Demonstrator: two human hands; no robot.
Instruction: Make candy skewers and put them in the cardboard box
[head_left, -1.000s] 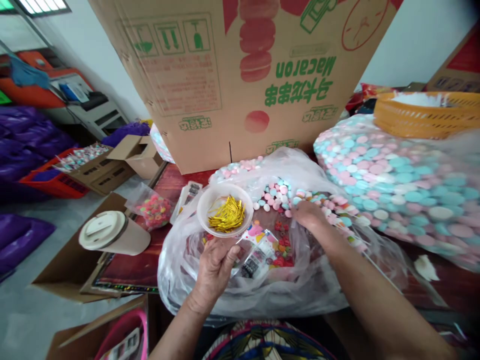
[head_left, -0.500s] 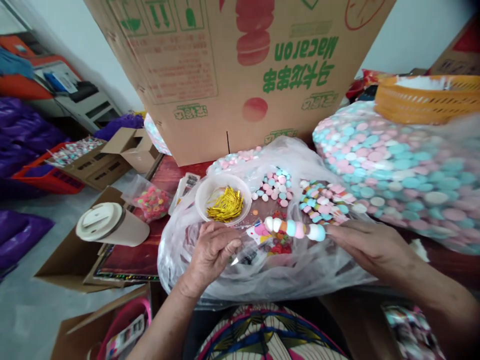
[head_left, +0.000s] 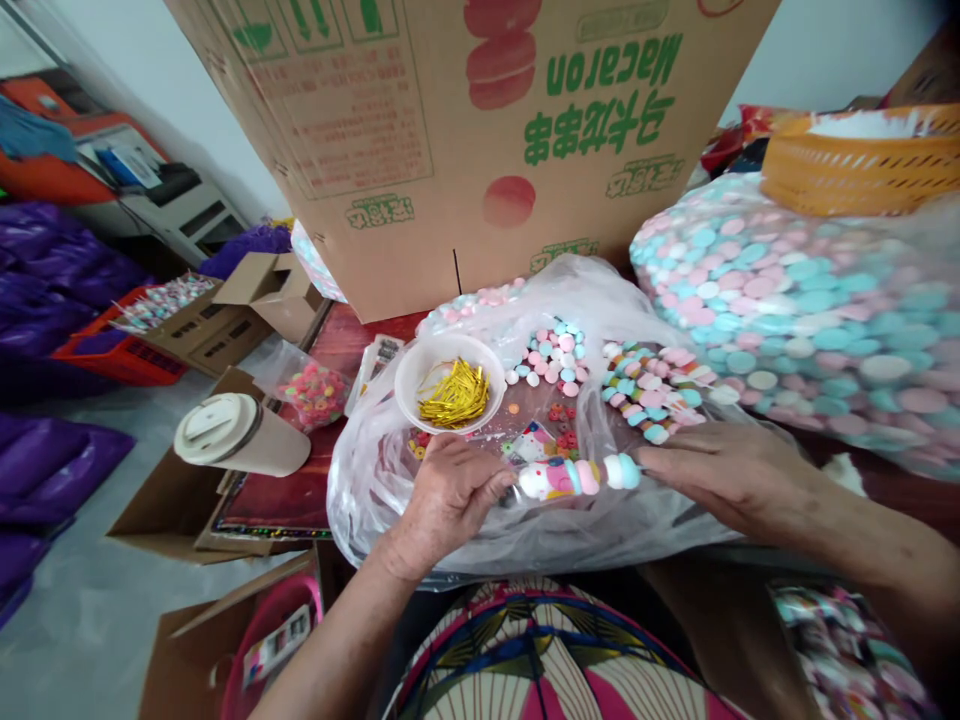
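Observation:
My left hand [head_left: 450, 495] is closed on a small clear packet [head_left: 525, 470] with a printed card inside. My right hand [head_left: 720, 475] grips one end of a skewer of pink, white and blue round sweets [head_left: 581, 476] and holds it level, with its other end inside the packet's mouth. Both hands hover over an open clear plastic bag [head_left: 525, 540] on the red table. Inside the bag lie more sweet skewers [head_left: 649, 390], loose round sweets [head_left: 551, 355] and small red sweets [head_left: 562, 425]. A white bowl [head_left: 409, 385] of gold twist ties [head_left: 454, 392] stands just beyond my left hand.
A large "Macaron" cardboard box [head_left: 465, 140] stands behind the bag. A big bag of pastel sweets [head_left: 795, 300] and an orange basket [head_left: 855, 165] lie right. A lidded paper cup [head_left: 240, 440], a small sweet bag [head_left: 311, 390] and open cartons [head_left: 225, 310] are left.
My right hand lifted a sweet skewer out of the bag and brought it toward me. It has slid left into the packet held by my left hand. The view tilted down slightly.

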